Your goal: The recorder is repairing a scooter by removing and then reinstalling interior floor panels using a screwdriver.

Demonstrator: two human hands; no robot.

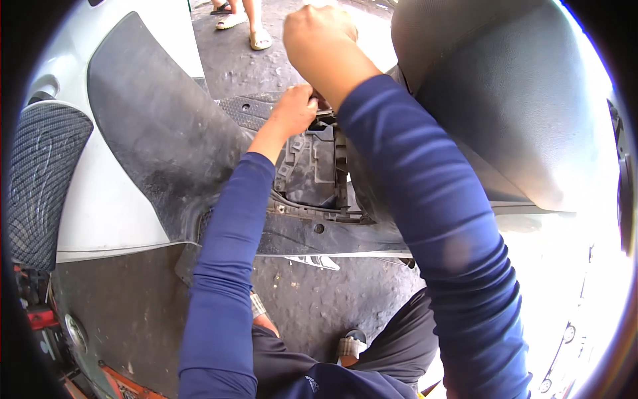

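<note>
Across a white and black scooter, my two arms in blue sleeves reach to the far side of an uncovered compartment point(312, 166) in its footboard. My left hand point(294, 112) is at the compartment's far edge, its fingers curled and pinched together; whatever lies between them is hidden. Higher and nearer to the eye, my right hand point(320, 36) is closed like a fist, its back toward me. Its fingers are out of sight, so I cannot see what it grips. Inside the compartment are a dark ribbed plastic panel, clips and a cable along the near edge.
The black seat point(492, 100) rises at the right, the scooter's front panel point(159, 113) at the left. Another person's feet in pale sandals point(260, 40) stand beyond the scooter. Red metal parts point(44, 318) are at the lower left. My own feet are on the dark floor point(299, 286).
</note>
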